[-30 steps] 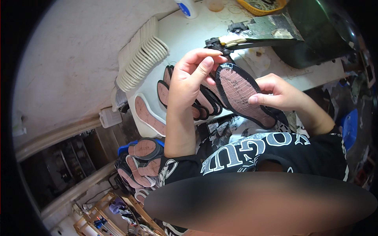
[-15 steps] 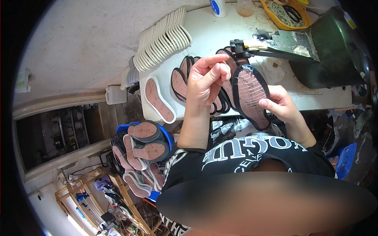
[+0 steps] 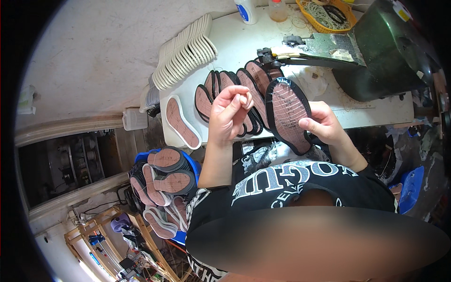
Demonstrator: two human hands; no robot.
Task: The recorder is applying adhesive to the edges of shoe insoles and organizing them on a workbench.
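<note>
My right hand (image 3: 325, 123) grips the edge of a shoe sole (image 3: 287, 110), thumb on its face. The sole has a pinkish-brown stitched middle and a black rim, and is tilted up over the table's near edge. Left of it, my left hand (image 3: 230, 115) is raised with its fingers curled and pinched, apart from the sole. Anything in that pinch is too small to make out. Behind my hands lie several similar black-rimmed soles (image 3: 203, 102), partly hidden. A white-rimmed sole (image 3: 183, 123) lies by itself at the table's left end.
A green sewing machine (image 3: 376, 56) reaches over the white table (image 3: 235, 44) from the right. Cream soles (image 3: 185, 54) stand in a row at the back left. Farther back are a white bottle (image 3: 246, 11) and a yellow basket (image 3: 326, 16). A blue bin (image 3: 195, 164) holds more soles.
My left hand has drawn slightly left, away from the sole in my right hand. The whole view has shifted a little. My right hand keeps its grip.
</note>
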